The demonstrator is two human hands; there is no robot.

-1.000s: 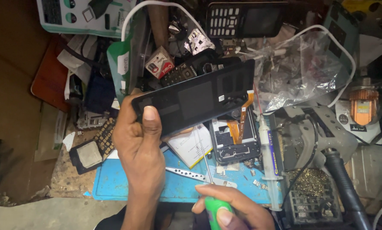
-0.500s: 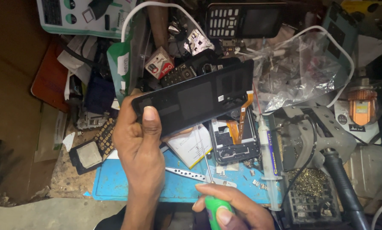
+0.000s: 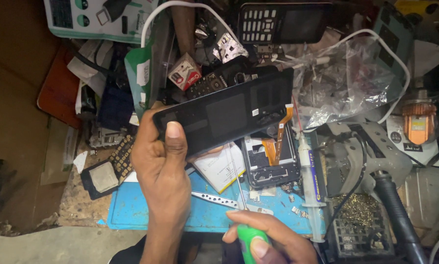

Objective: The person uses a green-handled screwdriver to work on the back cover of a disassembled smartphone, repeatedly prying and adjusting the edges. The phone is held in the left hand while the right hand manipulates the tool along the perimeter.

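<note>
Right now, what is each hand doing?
Left hand: closed on the black phone panel.
Right hand: closed on the green-handled screwdriver.

A keypad phone (image 3: 283, 22), clear plastic bag (image 3: 337, 83) and syringe (image 3: 308, 186) lie around a blue mat (image 3: 131, 210).

We see a black phone screen panel (image 3: 227, 117), a green screwdriver handle (image 3: 247, 239) and a blue mat (image 3: 136, 210).

Left hand (image 3: 163, 164) grips a black phone screen panel (image 3: 224, 115) above the blue mat (image 3: 131, 210); right hand (image 3: 271, 237) holds a green-handled screwdriver (image 3: 249, 242) at the mat's near edge.
</note>
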